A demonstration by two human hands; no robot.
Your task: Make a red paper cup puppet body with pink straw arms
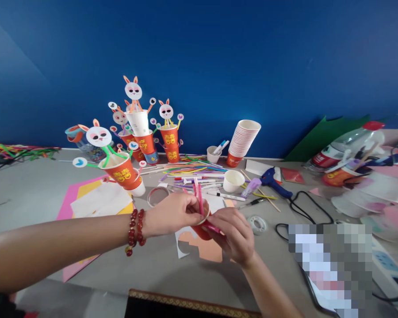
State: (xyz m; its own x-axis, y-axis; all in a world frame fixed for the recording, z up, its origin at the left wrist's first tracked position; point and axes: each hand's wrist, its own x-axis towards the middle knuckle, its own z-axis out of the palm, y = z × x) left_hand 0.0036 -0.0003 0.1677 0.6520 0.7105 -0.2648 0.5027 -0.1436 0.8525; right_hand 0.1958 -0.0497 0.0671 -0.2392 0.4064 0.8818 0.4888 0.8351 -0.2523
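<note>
Already, one rabbit-faced paper-cup figure (119, 171) stands seemingly finished at centre left of the frame, with more rabbit figures (170, 138) at upper left; mid-frame, the left hand (174, 213) pinches the rim of a red paper cup (202, 233), where pink pipe cleaners (199, 196) stand up; this cup looks only partly done, with no rabbit face showing; the right hand (235, 234) clasps another pink stem (212, 227) at its side, and a paper-cup stack (244, 142) stands upper right of centre

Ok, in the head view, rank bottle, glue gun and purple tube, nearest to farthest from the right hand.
1. Purple tube: just beyond the right hand.
2. Glue gun: right of the tube.
3. Bottle: far right, toward the back.
</note>
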